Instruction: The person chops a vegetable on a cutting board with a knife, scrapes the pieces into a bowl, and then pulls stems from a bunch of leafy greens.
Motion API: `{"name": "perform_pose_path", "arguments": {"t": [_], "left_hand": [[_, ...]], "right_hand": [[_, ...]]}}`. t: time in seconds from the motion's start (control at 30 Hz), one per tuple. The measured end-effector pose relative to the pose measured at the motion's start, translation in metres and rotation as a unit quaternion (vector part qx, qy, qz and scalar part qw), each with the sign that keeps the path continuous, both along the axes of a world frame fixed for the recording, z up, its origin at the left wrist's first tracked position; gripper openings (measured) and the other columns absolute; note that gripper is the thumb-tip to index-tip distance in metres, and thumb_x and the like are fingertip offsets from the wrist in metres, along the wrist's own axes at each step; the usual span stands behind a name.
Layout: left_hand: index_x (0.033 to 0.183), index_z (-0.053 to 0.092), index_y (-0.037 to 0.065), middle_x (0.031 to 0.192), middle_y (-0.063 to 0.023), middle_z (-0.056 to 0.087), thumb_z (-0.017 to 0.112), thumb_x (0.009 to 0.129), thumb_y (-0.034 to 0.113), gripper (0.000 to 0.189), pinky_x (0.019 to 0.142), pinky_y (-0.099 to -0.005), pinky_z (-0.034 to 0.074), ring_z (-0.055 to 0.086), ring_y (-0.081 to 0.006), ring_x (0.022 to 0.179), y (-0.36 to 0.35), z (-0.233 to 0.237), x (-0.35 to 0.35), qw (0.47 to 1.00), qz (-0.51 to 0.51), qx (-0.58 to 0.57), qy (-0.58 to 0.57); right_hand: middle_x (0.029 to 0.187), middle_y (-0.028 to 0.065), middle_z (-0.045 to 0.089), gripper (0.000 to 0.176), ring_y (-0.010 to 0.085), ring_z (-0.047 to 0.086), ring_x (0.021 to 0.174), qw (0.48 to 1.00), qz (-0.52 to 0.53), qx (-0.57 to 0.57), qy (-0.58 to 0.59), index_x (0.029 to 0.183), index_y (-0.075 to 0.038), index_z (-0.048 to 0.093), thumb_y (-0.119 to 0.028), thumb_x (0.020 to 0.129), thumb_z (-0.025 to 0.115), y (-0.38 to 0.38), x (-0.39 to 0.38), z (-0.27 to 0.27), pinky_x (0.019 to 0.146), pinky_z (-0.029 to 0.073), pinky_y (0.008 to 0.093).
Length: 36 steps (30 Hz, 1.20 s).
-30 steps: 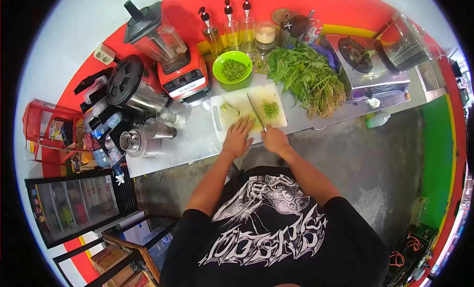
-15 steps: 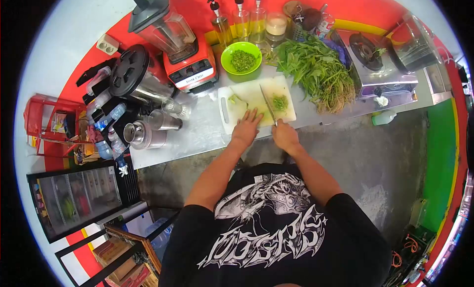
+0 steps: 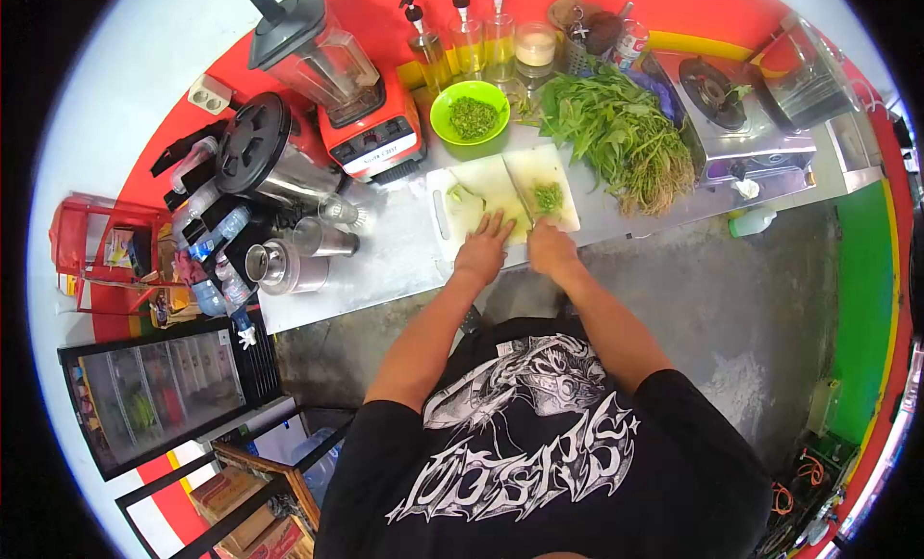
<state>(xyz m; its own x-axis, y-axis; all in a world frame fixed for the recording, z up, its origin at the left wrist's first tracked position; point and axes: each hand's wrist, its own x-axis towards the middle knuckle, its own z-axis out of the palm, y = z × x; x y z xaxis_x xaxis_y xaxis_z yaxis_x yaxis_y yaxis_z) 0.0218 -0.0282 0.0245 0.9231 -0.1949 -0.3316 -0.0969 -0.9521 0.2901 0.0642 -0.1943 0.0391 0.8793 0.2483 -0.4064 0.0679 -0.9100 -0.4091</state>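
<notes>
My right hand [image 3: 552, 248] grips a knife [image 3: 521, 195] whose blade lies across the white cutting board [image 3: 500, 174], beside a small heap of chopped greens [image 3: 549, 195]. My left hand [image 3: 484, 251] presses flat on pale green stalks [image 3: 464, 205] at the board's near edge, fingers spread, close to the blade. A lime-green bowl [image 3: 470, 114] holding chopped greens stands just behind the board.
A big pile of leafy greens [image 3: 619, 136] lies right of the board. A gas stove [image 3: 727, 107] is far right. Left are a red blender [image 3: 337, 73], steel jugs [image 3: 279, 266] and cups. Oil bottles [image 3: 465, 35] line the back. The steel counter [image 3: 385, 261] edge runs under my hands.
The view shifted a little. My right hand and knife moved slightly left on the board; my left hand stays pressed on the stalks.
</notes>
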Motion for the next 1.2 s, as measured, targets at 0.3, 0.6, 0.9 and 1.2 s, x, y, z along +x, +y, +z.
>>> {"name": "perform_pose_path", "arguments": {"t": [0.3,0.6,0.9,1.2], "left_hand": [[0.156,0.033,0.021,0.167,-0.0067,0.018,0.066,0.091,0.017,0.073,0.114,-0.0554,0.038,0.023,-0.0302,0.152,0.002,0.002,0.0,1.0,0.004,-0.005,0.0],[0.155,0.035,0.018,0.167,-0.0097,0.02,0.067,0.088,0.015,0.075,0.112,-0.0604,0.038,0.024,-0.0327,0.152,-0.003,0.003,-0.006,0.999,0.018,-0.024,-0.027],[0.152,0.04,0.018,0.166,-0.0096,0.023,0.057,0.09,0.007,0.065,0.112,-0.0622,0.037,0.027,-0.0323,0.151,-0.002,-0.005,-0.003,0.998,0.031,-0.037,-0.037],[0.151,0.043,0.021,0.164,-0.0078,0.028,0.055,0.09,0.005,0.064,0.11,-0.0566,0.041,0.032,-0.0304,0.149,0.003,-0.004,0.003,0.999,0.016,-0.021,-0.044]], "right_hand": [[0.102,0.0308,0.069,0.036,0.0481,0.067,0.1,1.0,-0.02,0.014,0.017,0.115,0.006,0.051,-0.026,0.098,0.052,0.003,-0.005,-0.008,0.089,0.052,0.0539],[0.104,0.0328,0.067,0.037,0.0491,0.066,0.099,1.0,-0.01,0.009,0.025,0.115,0.004,0.053,-0.029,0.1,0.05,-0.001,-0.009,-0.005,0.088,0.051,0.0573],[0.108,0.0313,0.067,0.035,0.0481,0.066,0.102,1.0,0.004,-0.001,0.024,0.117,0.005,0.051,-0.025,0.098,0.051,0.0,-0.011,-0.003,0.09,0.052,0.0546],[0.108,0.0323,0.066,0.035,0.0484,0.066,0.102,1.0,0.031,-0.006,0.001,0.116,0.006,0.052,-0.024,0.098,0.051,0.006,0.006,-0.01,0.09,0.051,0.0553]]}}
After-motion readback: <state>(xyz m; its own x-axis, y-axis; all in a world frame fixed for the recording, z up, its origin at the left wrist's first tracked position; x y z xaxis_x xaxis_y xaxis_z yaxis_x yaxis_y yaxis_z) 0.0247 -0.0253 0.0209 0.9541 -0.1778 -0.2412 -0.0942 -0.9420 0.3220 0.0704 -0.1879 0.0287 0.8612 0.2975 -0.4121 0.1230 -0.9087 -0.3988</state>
